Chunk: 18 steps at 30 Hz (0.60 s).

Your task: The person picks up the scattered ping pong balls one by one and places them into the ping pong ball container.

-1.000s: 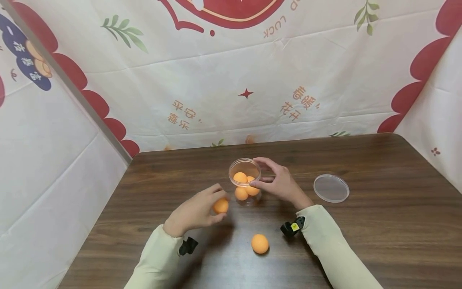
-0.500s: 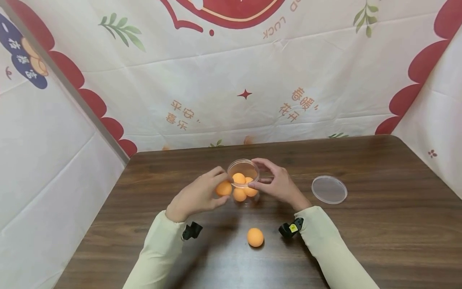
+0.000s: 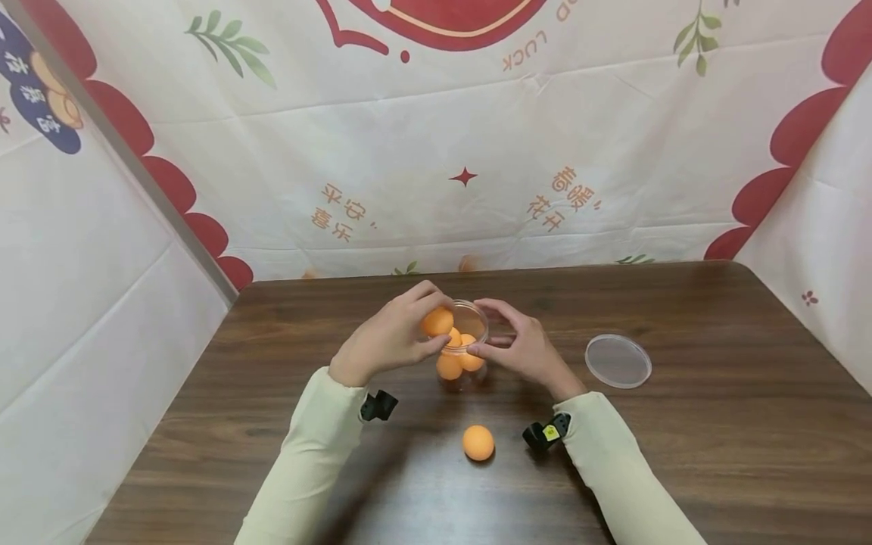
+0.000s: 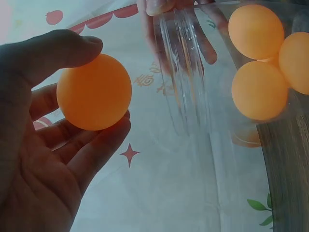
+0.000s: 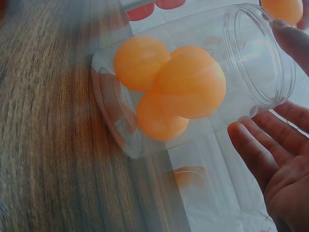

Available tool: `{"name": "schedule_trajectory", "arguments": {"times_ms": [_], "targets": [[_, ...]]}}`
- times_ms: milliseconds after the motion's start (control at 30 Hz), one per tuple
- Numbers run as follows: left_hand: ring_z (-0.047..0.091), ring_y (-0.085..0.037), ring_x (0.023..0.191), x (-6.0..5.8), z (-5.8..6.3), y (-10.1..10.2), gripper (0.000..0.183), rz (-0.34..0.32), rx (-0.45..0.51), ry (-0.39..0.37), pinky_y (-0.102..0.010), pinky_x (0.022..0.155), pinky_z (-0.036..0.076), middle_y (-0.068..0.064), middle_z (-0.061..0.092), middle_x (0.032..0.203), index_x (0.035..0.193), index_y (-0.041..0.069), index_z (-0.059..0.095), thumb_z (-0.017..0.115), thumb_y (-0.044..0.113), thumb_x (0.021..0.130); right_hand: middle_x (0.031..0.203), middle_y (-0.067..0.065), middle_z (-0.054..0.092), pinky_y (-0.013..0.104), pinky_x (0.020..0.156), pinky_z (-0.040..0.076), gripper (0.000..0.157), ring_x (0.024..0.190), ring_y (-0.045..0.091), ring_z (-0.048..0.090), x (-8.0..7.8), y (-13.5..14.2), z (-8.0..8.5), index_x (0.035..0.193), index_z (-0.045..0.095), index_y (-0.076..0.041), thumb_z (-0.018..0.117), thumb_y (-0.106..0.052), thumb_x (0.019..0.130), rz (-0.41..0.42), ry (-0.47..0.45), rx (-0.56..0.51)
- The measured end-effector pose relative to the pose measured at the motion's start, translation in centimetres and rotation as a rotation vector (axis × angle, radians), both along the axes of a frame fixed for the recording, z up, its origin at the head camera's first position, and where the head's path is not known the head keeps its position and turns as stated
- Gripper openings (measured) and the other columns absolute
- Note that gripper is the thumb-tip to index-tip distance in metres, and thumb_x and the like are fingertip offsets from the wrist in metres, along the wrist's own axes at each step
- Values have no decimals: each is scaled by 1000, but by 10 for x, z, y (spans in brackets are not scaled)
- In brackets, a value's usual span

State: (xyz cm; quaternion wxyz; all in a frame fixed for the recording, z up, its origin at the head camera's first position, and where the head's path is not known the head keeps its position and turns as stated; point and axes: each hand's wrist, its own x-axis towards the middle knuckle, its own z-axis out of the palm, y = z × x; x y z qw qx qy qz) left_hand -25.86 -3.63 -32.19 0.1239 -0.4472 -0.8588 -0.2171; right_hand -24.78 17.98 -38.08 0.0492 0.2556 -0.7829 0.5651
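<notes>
My left hand (image 3: 390, 337) pinches an orange ping-pong ball (image 3: 437, 322) between thumb and fingers. The ball is at the left side of the open mouth of a clear plastic jar (image 3: 471, 318); in the left wrist view a gap shows between ball (image 4: 94, 92) and rim. My right hand (image 3: 531, 350) grips the jar by its neck from the right, thumb in front and fingers behind. The jar stands upright on the table, with several orange balls (image 5: 191, 82) in its lower part. Another orange ball (image 3: 478, 443) lies on the table in front of the jar.
A round clear lid (image 3: 618, 362) lies flat on the brown wooden table (image 3: 715, 424), right of my right hand. A white printed cloth (image 3: 409, 136) hangs behind the table's far edge, and more cloth hangs at both sides.
My left hand has carried its ball up and to the right, from beside the jar to its rim. The right hand has stayed on the jar. The head view has shifted slightly.
</notes>
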Motion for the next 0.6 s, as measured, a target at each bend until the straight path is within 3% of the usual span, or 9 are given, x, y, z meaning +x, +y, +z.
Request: {"name": "schedule_trajectory", "arguments": {"times_ms": [400, 600], "targets": [[47, -7, 72, -13, -8, 13, 29, 5, 1, -64, -17, 63, 43, 0, 50, 98, 103, 8, 59, 69, 17, 77, 120, 19, 53, 39, 77, 50, 59, 108, 37, 52, 0, -4, 1, 125, 46, -2, 73, -7, 73, -1, -10, -9], [47, -6, 73, -16, -9, 16, 32, 15, -18, -58, -16, 64, 42, 1, 49, 96, 105, 7, 60, 70, 18, 77, 119, 20, 53, 40, 77, 50, 59, 108, 35, 52, 0, -4, 2, 125, 46, 0, 73, -5, 72, -11, -7, -11]]}}
